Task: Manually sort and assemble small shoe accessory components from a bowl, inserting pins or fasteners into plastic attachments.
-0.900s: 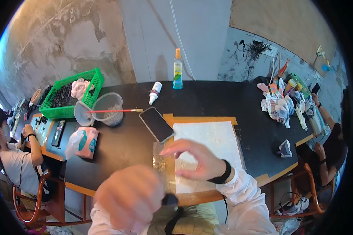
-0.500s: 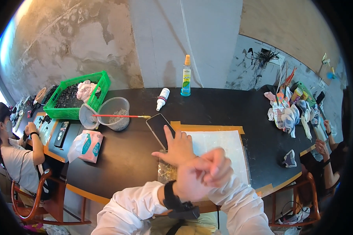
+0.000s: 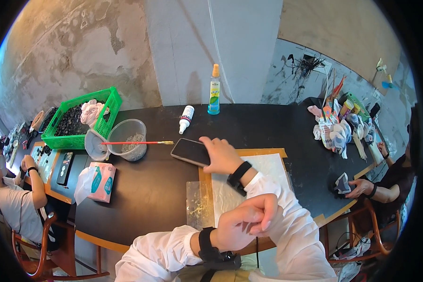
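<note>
My right hand reaches over the table and grips the right end of a dark-screened smartphone, thumb at the near edge and fingers at the far one. Above my lap, my left hand is loosely curled in front of my right sleeve; nothing shows in its fingers. A white sheet taped to the table lies under my right wrist. Left of it is a clear plastic piece with yellowish bits. Just left of the phone, a red-handled brush rests across an open clear tub of greyish material.
Behind the phone are a white bottle and a spray bottle. A tissue pack and a green basket of black pieces stand left. Gloves lie right. People sit at both sides; the right one touches a small grey-white object.
My right hand has moved from over the phone's near end to its right end, and the phone has turned flatter across the table. The person at right has reached the small object.
</note>
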A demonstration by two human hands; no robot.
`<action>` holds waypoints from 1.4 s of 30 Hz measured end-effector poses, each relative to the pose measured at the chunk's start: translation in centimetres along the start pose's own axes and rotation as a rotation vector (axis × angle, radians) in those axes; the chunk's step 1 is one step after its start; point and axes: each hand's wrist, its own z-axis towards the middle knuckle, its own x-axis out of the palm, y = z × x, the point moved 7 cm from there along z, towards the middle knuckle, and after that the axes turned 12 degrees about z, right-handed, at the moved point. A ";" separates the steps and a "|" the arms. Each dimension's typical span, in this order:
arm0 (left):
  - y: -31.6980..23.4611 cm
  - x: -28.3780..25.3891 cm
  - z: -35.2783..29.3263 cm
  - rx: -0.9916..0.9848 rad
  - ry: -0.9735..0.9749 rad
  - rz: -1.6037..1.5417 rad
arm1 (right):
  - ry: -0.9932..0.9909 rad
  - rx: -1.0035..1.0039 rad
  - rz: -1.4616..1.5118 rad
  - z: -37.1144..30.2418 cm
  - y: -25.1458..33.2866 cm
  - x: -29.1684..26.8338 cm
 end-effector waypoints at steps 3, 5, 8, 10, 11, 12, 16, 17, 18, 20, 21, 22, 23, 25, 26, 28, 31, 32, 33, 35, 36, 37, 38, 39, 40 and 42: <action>-0.2 0.0 -0.1 0.001 -0.022 0.038 | 0.005 -0.009 -0.128 1.4 -2.0 -2.6; 0.1 0.1 0.1 -0.011 -0.040 0.062 | 0.012 0.006 -0.141 1.8 -4.4 -4.6; -0.6 -0.1 0.3 -0.002 -0.043 0.093 | 0.154 0.008 -0.009 3.5 -6.7 -6.5; -0.7 0.0 0.5 0.024 -0.011 0.087 | 0.212 0.039 0.059 3.8 -9.1 -7.1; -0.7 -0.2 0.6 0.023 -0.013 0.086 | 0.214 0.040 0.060 4.0 -10.1 -7.1; -0.7 -0.5 0.6 0.026 -0.016 0.093 | 0.240 0.015 0.002 4.1 -10.4 -7.0; -0.7 -1.1 0.5 0.035 -0.027 0.047 | 0.238 0.017 -0.033 4.8 -12.4 -7.0; -0.8 -1.1 0.6 0.036 -0.031 0.048 | 0.239 0.015 -0.030 4.8 -12.9 -7.2; -0.9 -1.0 0.6 0.041 -0.031 0.071 | 0.218 0.031 -0.003 4.9 -13.6 -7.6; -1.1 -1.1 0.6 0.048 -0.036 0.095 | 0.199 0.043 0.027 5.0 -14.8 -8.0; -1.1 -1.1 0.6 0.053 -0.044 0.094 | 0.197 0.029 0.007 5.1 -15.0 -8.1; -1.1 -1.2 0.6 0.059 -0.051 0.094 | 0.194 0.015 -0.014 5.3 -15.3 -8.2; -1.2 -1.3 0.6 0.062 -0.055 0.096 | 0.235 0.073 0.005 5.6 -15.9 -8.0; -1.3 -1.4 0.7 0.053 -0.062 0.101 | 0.245 0.099 0.012 5.6 -16.7 -7.9; -1.4 -1.4 0.8 0.053 -0.059 0.102 | 0.255 0.129 0.020 5.4 -17.3 -7.8; -1.8 -1.6 0.8 0.068 -0.069 0.106 | 0.274 0.155 -0.036 5.3 -16.4 -7.5; -2.8 -1.4 0.8 0.102 -0.052 0.084 | 0.104 -0.018 -0.061 4.5 -13.9 -8.8; -3.0 -1.2 0.7 0.095 -0.045 0.082 | -0.082 -0.230 -0.031 3.5 -12.0 -10.2; -3.4 -0.6 0.8 0.111 0.001 0.127 | -0.083 -0.275 0.073 2.2 -9.2 -11.2; -4.1 0.5 0.6 0.133 0.040 0.176 | 0.022 -0.338 0.142 -0.9 -2.2 -11.5; -4.2 1.1 0.1 0.076 0.042 0.311 | 0.125 -0.357 0.104 -2.5 0.2 -10.3; -4.5 1.8 -0.7 0.019 0.037 0.456 | 0.165 -0.472 0.123 -4.3 2.4 -8.8; -4.8 2.8 -1.3 -0.018 0.109 0.710 | 0.197 -0.565 0.123 -6.7 3.8 -7.9; -5.2 3.7 -2.2 -0.051 0.171 0.978 | 0.248 -0.593 0.143 -8.6 5.2 -7.1; -4.5 4.0 -3.7 -0.111 0.156 0.999 | 0.298 -0.607 0.165 -11.0 6.4 -6.6; -1.1 3.5 -8.4 -0.436 0.302 1.008 | 0.424 -0.639 0.442 -15.8 7.2 -6.3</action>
